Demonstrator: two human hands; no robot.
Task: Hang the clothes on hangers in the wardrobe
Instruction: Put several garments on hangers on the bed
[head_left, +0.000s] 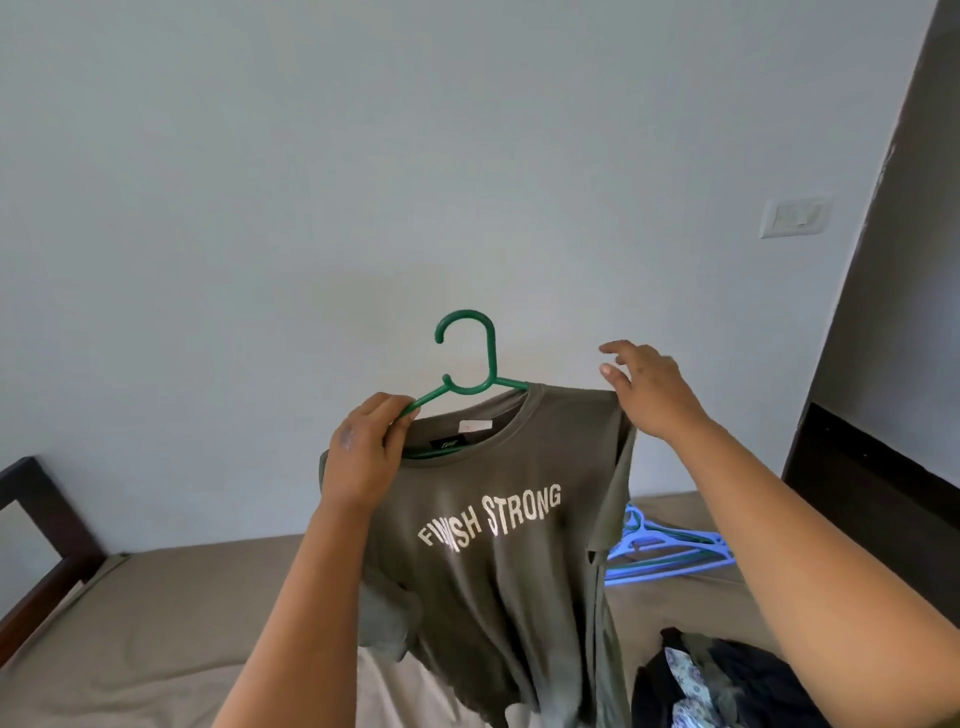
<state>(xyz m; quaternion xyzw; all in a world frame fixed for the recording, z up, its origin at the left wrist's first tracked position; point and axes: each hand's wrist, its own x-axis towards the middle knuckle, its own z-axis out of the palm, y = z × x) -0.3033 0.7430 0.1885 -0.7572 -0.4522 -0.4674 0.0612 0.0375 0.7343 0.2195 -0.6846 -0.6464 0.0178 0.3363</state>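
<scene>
T-shirt (498, 519) half on green hanger (467, 358)

Shirt (498, 519) on hanger (464, 364); spare hangers (670, 551) right
</scene>
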